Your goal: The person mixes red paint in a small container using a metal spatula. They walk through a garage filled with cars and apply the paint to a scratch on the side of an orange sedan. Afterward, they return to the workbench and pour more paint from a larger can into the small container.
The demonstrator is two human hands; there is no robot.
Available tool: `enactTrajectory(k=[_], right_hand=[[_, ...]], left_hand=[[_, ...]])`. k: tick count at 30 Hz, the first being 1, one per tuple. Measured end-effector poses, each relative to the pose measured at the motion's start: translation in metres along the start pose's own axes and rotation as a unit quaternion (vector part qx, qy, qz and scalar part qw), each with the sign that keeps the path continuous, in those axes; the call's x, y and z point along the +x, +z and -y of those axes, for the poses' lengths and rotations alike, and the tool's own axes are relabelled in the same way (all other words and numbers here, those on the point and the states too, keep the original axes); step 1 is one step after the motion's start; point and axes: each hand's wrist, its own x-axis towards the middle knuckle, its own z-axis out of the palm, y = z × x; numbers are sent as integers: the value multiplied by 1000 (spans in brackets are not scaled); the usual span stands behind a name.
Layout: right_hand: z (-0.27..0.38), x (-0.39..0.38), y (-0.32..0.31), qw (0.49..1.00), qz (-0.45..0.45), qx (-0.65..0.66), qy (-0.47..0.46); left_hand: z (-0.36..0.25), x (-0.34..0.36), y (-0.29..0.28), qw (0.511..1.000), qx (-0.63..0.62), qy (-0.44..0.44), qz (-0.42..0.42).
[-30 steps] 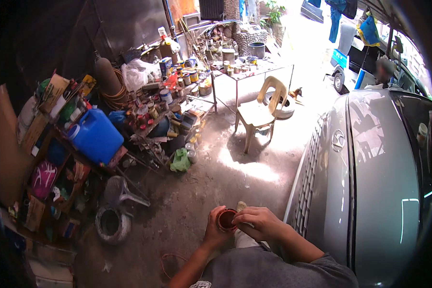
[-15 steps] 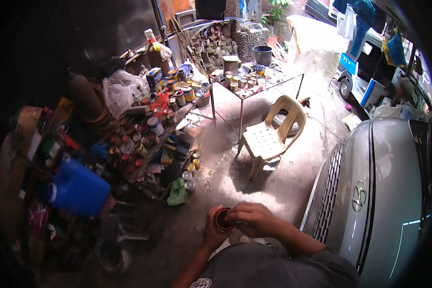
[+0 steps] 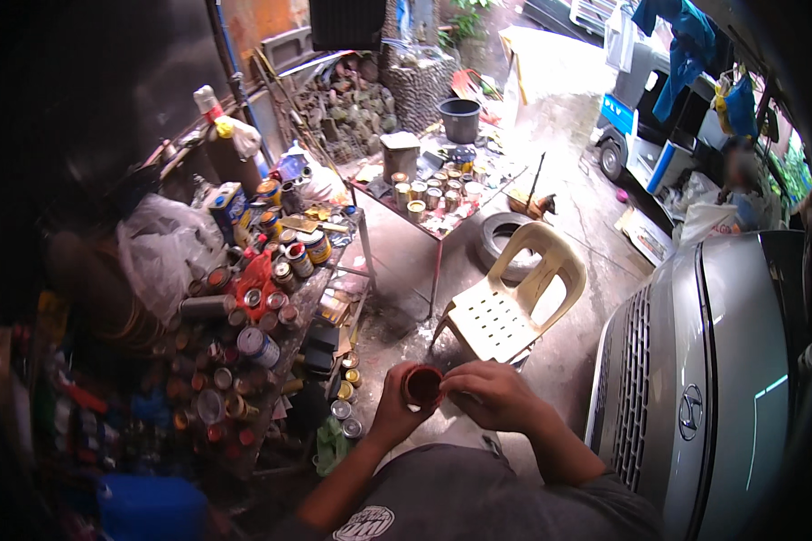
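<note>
My left hand [image 3: 393,403] is wrapped around a small reddish-brown tin [image 3: 422,385], fingers curled close about its side, the open mouth tilted up toward me; my right hand [image 3: 489,394] sits just beside it, fingertips bent in and touching the rim, though I cannot tell whether they pinch anything; the tin is held in front of my chest, above the concrete floor [image 3: 397,252]; a cream plastic chair [image 3: 512,299] stands just beyond my hands, and a silver car [image 3: 722,361] fills the right side; to my left a cluttered shelf [image 3: 253,316] is packed with paint cans; farther off a metal table [image 3: 429,203] carries more tins, with a black bucket [image 3: 461,118] behind it.
</note>
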Motion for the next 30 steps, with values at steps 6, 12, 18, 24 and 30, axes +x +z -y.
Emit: enactTrajectory(k=[6, 12, 18, 24, 30], right_hand=[[-75, 88, -12, 996, -77, -43, -30], [-184, 160, -38, 986, -121, -106, -53], [-330, 226, -81, 976, -182, -120, -6], [-507, 255, -82, 865, -346, 139, 336], [-657, 248, -39, 649, -458, 390, 466]], left_hand=[[53, 142, -19, 999, -18, 26, 22], [106, 280, 4, 996, -3, 83, 19], [152, 439, 55, 985, 52, 164, -9], [230, 563, 119, 988, 100, 121, -15], [319, 640, 174, 993, 100, 41, 44]])
